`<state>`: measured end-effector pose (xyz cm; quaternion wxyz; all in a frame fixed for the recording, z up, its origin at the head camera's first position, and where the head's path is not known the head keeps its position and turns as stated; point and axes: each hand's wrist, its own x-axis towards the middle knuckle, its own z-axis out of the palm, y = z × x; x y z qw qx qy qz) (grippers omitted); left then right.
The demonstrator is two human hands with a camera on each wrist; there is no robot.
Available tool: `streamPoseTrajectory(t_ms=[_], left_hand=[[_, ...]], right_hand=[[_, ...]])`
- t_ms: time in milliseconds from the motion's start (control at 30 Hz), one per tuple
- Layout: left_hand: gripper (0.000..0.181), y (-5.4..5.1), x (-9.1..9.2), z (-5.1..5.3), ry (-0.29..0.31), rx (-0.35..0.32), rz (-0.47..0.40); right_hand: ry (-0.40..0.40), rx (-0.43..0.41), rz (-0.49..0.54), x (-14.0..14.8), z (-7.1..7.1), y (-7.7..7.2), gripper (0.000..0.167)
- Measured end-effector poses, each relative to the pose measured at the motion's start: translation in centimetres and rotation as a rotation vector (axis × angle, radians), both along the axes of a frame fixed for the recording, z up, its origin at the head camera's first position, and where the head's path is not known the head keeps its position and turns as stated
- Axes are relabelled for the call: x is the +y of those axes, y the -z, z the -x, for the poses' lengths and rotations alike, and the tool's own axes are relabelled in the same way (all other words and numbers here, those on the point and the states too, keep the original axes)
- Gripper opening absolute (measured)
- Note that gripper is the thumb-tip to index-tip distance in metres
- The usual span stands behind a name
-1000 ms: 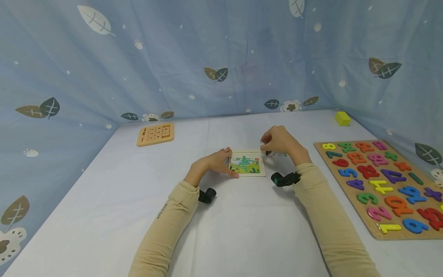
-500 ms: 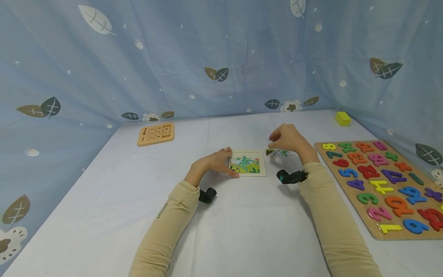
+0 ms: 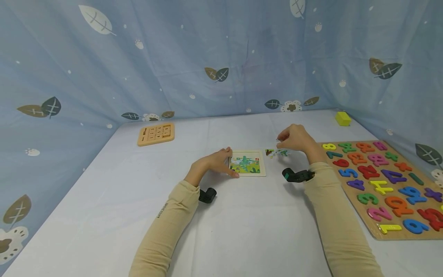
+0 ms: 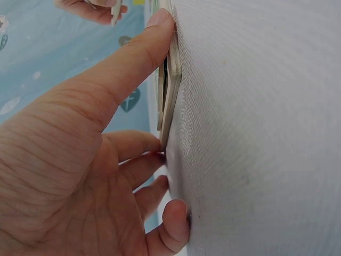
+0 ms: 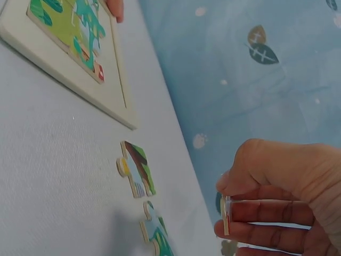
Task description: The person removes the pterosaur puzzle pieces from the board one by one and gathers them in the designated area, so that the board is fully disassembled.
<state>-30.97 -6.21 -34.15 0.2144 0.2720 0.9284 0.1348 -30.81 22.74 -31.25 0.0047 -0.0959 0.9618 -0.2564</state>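
A small wooden jigsaw puzzle point(image 3: 246, 163) with a green dinosaur picture lies in a pale tray point(image 3: 262, 169) on the table. My left hand point(image 3: 216, 161) holds the tray's left side, thumb at the near corner and fingers at the far one; in the left wrist view the thumb point(image 4: 133, 58) lies against its edge. To the right, above the table, my right hand point(image 3: 297, 139) pinches a puzzle piece point(image 5: 226, 214), seen edge-on, its picture hidden. Below it lie loose pieces, one with a brown branch point(image 5: 139, 168) and another blue-green point(image 5: 157, 232).
A wooden number slide puzzle point(image 3: 155, 134) lies at the back left. At the right is a large number board point(image 3: 360, 200) with several coloured numerals. A yellow block point(image 3: 342, 119) stands in the back right corner, near the blue curtain point(image 3: 187, 57).
My right hand has moved rightward, away from the tray, with the puzzle piece between its fingers, and more of the loose pieces shows. The left hand and the tray stay where they were.
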Motion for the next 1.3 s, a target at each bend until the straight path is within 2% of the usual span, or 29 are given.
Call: streamPoseTrajectory(t_ms=[500, 1133, 1300], left_hand=[[0.099, 0.0, 0.0, -0.1, -0.003, 0.002, -0.005], [0.099, 0.0, -0.1, -0.1, 0.008, 0.004, -0.012], [0.099, 0.0, -0.1, -0.1, 0.008, 0.004, -0.01]], right_hand=[[0.01, -0.003, -0.009, 1.6, -0.2, 0.5, 0.038], [0.054, -0.097, -0.025, 3.5, -0.2, 1.4, 0.042], [0.075, -0.1, -0.036, 3.9, -0.1, 1.9, 0.025]])
